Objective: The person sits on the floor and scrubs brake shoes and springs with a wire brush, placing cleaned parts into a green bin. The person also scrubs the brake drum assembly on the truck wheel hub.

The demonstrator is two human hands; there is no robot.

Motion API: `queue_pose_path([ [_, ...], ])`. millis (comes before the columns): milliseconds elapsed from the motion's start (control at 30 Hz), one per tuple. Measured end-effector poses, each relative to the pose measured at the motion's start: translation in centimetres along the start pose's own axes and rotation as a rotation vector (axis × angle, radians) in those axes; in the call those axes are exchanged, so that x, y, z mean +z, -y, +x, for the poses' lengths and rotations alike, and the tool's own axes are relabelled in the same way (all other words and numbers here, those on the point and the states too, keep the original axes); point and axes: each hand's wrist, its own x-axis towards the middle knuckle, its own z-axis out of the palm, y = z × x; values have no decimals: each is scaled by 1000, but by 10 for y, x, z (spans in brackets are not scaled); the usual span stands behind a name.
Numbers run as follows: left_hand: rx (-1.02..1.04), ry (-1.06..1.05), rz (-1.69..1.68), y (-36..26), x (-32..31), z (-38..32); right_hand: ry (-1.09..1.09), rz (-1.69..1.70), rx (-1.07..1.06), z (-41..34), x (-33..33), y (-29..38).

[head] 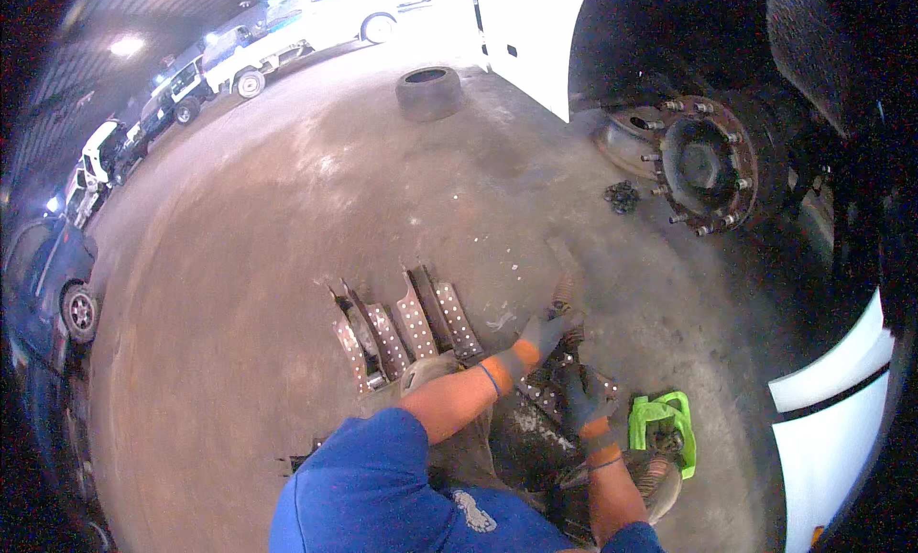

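My left hand [549,334], in a grey glove with an orange cuff, closes around a dark, rusty part beside a ribbed, spring-like piece [564,292]. My right hand [584,402], gloved alike, is against a dark brake shoe [543,399] with rivet holes, between my legs. The fingers of my right hand are too dark to tell what they grip. Several more bare brake shoes [416,320], rusty and drilled with rows of holes, lie side by side on the floor ahead and to the left. A bright green cut-open plastic container [662,407] with dark metal parts in it is at the right.
A wheel hub [706,165] with studs stands exposed under a white vehicle [534,43] at the upper right. Near it lies a small dark heap [621,196]. A loose tyre [429,94] lies farther off. White body panels [832,438] are at the right; parked vehicles line the left.
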Motion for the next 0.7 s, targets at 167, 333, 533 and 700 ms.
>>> queue_pose_path([
  [167, 79, -76, 243, 18, -7, 5, -39, 319, 101, 4, 13, -8],
  [333, 137, -87, 227, -12, 8, -9, 85, 459, 187, 12, 6, -4],
  [533, 38, 0, 51, -5, -6, 3, 67, 420, 123, 12, 5, 7],
  [700, 292, 6, 423, -4, 3, 7, 57, -95, -66, 14, -4, 0],
])
